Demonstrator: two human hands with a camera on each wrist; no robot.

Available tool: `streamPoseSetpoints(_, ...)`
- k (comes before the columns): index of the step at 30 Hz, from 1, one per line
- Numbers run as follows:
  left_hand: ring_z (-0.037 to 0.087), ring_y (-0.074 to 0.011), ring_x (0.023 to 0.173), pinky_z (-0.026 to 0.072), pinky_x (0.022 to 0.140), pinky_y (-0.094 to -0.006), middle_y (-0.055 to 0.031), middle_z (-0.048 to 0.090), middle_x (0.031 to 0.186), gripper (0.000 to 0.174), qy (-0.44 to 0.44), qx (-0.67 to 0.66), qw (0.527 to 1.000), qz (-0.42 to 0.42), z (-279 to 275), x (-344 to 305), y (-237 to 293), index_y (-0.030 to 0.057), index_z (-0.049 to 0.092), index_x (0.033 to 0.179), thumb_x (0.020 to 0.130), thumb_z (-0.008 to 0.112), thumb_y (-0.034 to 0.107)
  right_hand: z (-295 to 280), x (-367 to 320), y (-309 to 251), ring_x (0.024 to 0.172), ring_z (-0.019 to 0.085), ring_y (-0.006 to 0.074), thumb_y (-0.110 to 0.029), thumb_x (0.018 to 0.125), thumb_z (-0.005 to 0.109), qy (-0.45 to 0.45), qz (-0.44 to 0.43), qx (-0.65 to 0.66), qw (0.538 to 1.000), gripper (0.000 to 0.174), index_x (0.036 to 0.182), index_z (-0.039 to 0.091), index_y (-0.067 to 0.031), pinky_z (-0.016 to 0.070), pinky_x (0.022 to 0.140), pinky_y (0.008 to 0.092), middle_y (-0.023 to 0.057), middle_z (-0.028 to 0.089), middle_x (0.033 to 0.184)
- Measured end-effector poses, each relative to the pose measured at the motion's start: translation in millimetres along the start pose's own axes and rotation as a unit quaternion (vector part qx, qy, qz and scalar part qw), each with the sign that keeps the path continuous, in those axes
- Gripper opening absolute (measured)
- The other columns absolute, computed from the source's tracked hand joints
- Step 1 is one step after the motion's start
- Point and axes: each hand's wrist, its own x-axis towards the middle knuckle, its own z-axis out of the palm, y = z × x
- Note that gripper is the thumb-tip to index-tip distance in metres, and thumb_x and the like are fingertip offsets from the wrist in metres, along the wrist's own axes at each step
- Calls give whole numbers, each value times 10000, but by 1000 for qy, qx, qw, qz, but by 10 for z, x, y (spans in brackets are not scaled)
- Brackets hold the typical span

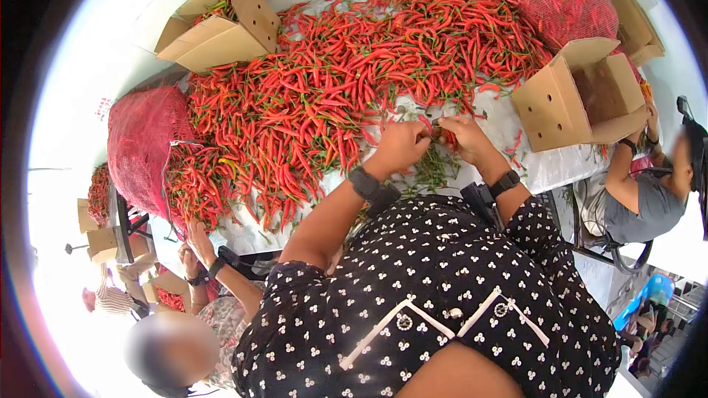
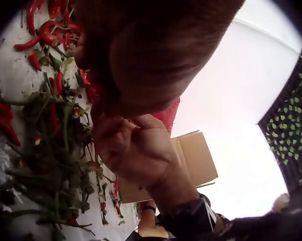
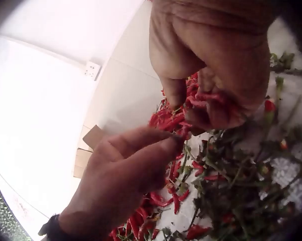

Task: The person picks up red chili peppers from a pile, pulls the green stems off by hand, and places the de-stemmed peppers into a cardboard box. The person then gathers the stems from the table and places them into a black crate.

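Observation:
My left hand [image 1: 404, 146] and right hand [image 1: 466, 136] meet fingertip to fingertip over the table's near side. Between them is a red chili pepper [image 1: 425, 122], pinched in the left fingers, its dark stem end toward the right fingertips. Seen from the right wrist, the right hand [image 3: 211, 55] curls its fingers and thumb at the chili, with red showing among them, while the left hand [image 3: 126, 165] pinches from below. A pile of green stems [image 1: 435, 166] lies under both hands. In the left wrist view, the near hand hides most of the pinch.
A large heap of red chilies [image 1: 317, 96] covers the table. Mesh sacks [image 1: 147, 147] stand at left and back right. Cardboard boxes [image 1: 221, 29] sit at back left, and an open box [image 1: 582, 96] at right. Other people [image 1: 641, 191] work at both sides.

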Motion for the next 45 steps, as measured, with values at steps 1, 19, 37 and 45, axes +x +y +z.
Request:
streamPoseSetpoints(1,584,-328,656,448,578,-389,-163,593,707,148,-7,-4,1000,21,-8,-15,20,15,604,759,725,604,159,-24,75,31,569,506,86,-190,851,577,-25,-5,14,1000,119,829,557,-76,359,431,216,5,551,692)
streamPoseSetpoints(19,568,-365,727,470,618,-448,-129,523,944,229,30,178,983,19,-34,6,-408,73,543,943,718,572,103,-84,91,74,500,426,57,-179,861,559,5,17,-19,1000,114,889,545,-69,303,406,213,-29,484,643)
streamPoseSetpoints(37,607,-196,725,467,673,-307,-140,634,816,222,-25,-129,986,-107,-116,72,-124,-32,601,900,798,605,165,151,-21,-70,476,384,56,-123,801,642,-49,-116,40,991,151,896,565,-36,286,422,213,-31,466,600)
streamPoseSetpoints(45,590,-256,595,455,577,-346,-154,606,667,199,-37,-109,990,-78,-129,22,80,0,626,804,764,626,195,107,7,-23,475,396,58,-199,847,596,-6,-107,15,994,165,799,569,-43,293,415,210,-10,485,621)
